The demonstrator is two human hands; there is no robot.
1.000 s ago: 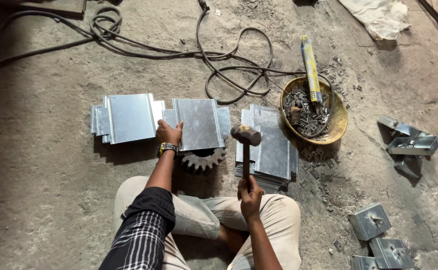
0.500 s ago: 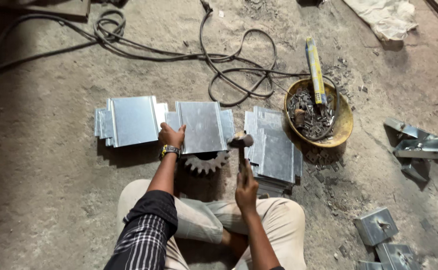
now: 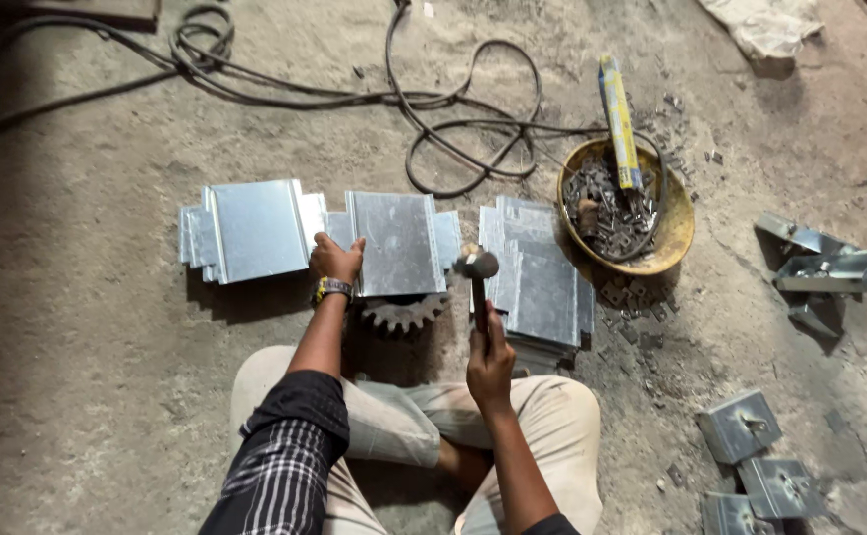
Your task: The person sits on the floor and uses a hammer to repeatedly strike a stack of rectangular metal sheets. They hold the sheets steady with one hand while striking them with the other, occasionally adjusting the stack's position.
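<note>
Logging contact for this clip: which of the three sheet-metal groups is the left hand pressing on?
The middle sheet, resting over a toothed gear; the left hand sits on its left edge.

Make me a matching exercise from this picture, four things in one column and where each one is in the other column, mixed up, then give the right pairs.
Things:
1. hammer
2. gear wheel
3. yellow bowl
4. cables

Places:
A. partly under the middle metal sheet
B. looped on the floor beyond the sheets
C. in the right hand
D. right of the sheet stack, filled with small metal parts

Pairs: 1-C, 2-A, 3-D, 4-B
</note>
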